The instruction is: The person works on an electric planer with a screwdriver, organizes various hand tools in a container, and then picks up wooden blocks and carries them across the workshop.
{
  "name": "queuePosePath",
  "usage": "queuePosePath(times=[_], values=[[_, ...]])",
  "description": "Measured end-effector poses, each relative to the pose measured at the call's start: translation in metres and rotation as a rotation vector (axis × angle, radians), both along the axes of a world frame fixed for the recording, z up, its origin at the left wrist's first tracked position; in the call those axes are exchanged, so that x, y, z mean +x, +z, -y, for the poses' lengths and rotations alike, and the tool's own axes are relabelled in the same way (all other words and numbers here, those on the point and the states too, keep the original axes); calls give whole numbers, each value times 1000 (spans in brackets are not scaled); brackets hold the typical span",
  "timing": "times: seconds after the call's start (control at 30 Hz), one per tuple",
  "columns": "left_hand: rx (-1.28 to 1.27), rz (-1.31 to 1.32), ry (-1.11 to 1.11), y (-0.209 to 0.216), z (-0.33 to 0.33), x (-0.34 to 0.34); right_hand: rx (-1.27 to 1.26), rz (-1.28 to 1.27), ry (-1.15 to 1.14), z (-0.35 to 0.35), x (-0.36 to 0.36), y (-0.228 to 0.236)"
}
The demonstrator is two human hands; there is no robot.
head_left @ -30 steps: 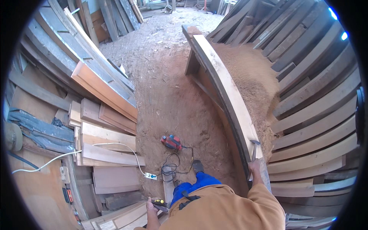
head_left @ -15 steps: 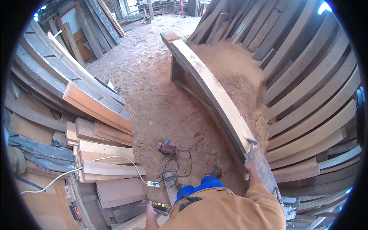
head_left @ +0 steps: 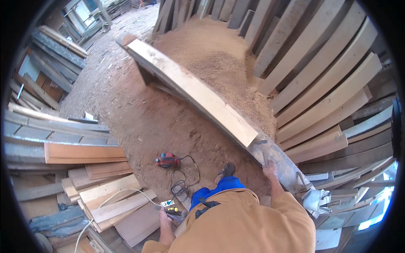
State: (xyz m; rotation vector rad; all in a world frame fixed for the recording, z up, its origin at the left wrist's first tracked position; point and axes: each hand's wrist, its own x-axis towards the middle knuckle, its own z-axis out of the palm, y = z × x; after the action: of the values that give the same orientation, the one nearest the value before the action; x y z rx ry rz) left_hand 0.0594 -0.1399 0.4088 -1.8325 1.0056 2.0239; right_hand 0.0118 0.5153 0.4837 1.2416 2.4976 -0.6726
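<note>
My right hand (head_left: pixel 270 170) is closed around the handle of a hammer (head_left: pixel 265 155). The hammer's dark head is over the bench, just off the near end of a long pale plank (head_left: pixel 198 95). That plank lies lengthwise on a narrow, raised timber bench (head_left: pixel 280 162). Low at my left side, my left hand (head_left: pixel 165 219) grips a hand tool with a yellow-and-black handle (head_left: pixel 173 209); its exact kind is unclear. Beside that hand lies a white power strip (head_left: pixel 167 203).
A red power planer (head_left: pixel 167 160) with a coiled dark cord (head_left: pixel 181 185) rests on the dirt floor. Stacked boards (head_left: pixel 120 196) fill the left side. Planks (head_left: pixel 320 80) lean along the right, past a sawdust heap (head_left: pixel 211 46). A white container (head_left: pixel 317 200) is by the bench's near end.
My view has turned to the right, so the bench and planer appear farther left. Both hands keep their tools. The hammer is now just off the plank's near end.
</note>
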Motion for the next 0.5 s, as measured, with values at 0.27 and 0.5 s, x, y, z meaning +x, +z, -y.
queuePosePath(times=[0.27,0.5], values=[[81,-410,-279,39,-124,-166,-85,259,-11,-43,-11,-2],[389,-544,-825,105,-272,-267,-41,8,-92,-27,-51,19]])
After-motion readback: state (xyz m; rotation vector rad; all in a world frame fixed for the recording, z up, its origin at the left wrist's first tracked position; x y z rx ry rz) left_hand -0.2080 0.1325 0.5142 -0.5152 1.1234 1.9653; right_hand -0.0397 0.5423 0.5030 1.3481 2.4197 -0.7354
